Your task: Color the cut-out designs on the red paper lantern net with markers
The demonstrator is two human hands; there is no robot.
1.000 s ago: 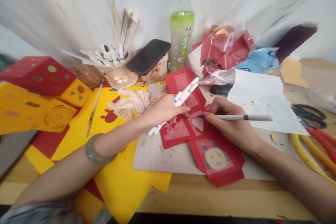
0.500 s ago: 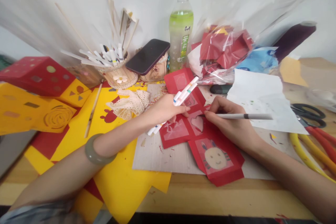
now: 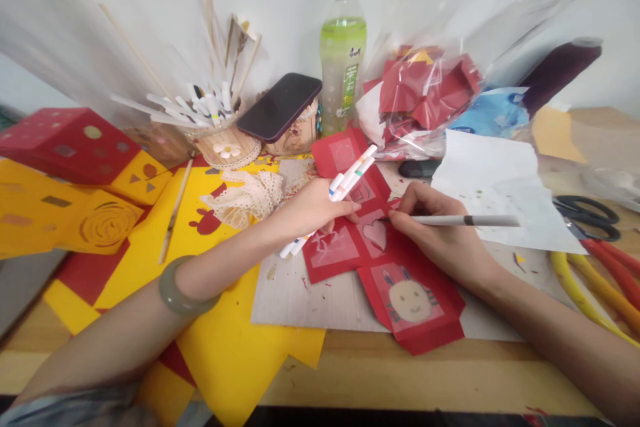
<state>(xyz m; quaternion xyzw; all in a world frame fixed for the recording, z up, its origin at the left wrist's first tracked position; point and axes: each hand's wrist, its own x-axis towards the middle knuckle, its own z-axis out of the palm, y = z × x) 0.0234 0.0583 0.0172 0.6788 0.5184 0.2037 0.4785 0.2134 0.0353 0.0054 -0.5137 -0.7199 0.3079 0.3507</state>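
Observation:
My left hand [image 3: 317,205] is closed round several white marker pens [image 3: 353,175], whose ends stick out above and below the fist; its fingertips rest by the red paper cutout [image 3: 327,267]. In my right hand [image 3: 435,223] a white marker pen [image 3: 470,221] with a dark band is pinched, its tip near the heart drawing [image 3: 375,235] in the cutout's middle panel. A smiling face with ears [image 3: 409,300] is drawn on the lowest panel. Part of the cutout lies hidden under both hands.
Yellow paper [image 3: 240,353] and white lace [image 3: 250,197] lie left. Behind stand a pen holder [image 3: 227,147], a phone [image 3: 283,107] on a container and a drink bottle [image 3: 343,60]. Scissors [image 3: 585,213] lie right, beside white paper [image 3: 490,187]. Red-and-yellow boxes [image 3: 70,147] sit far left.
Both hands keep their grips and almost the same places. The whole view has shifted very slightly; nothing else has visibly moved.

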